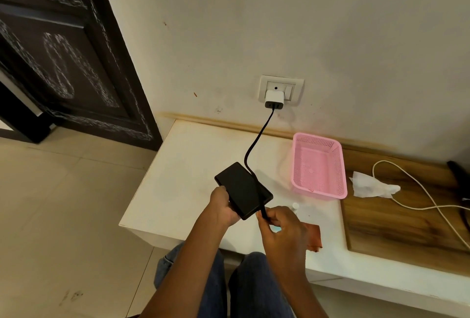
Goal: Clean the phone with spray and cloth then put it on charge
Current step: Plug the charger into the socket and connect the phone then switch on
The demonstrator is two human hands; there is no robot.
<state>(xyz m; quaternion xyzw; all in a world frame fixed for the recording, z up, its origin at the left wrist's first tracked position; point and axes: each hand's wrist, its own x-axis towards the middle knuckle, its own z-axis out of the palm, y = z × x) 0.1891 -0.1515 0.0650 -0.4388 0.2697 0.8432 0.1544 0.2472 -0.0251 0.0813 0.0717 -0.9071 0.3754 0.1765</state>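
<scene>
Phone (243,189), black and screen up, is held above the near left part of the white worktop (183,165), tilted with its far end raised. It is gripped along its left edge by the left hand (223,207), whose fingers are curled under it. The end of a black cable (256,144) is pinched by the fingers of the right hand (281,226) at the phone's near right corner; whether the plug is seated cannot be told. The cable is draped across the screen and runs up to a white charger (274,99) in a wall socket (281,88). A pink basket (319,165), a crumpled tissue (371,185) and a white cable (417,190) are seen to the right.
</scene>
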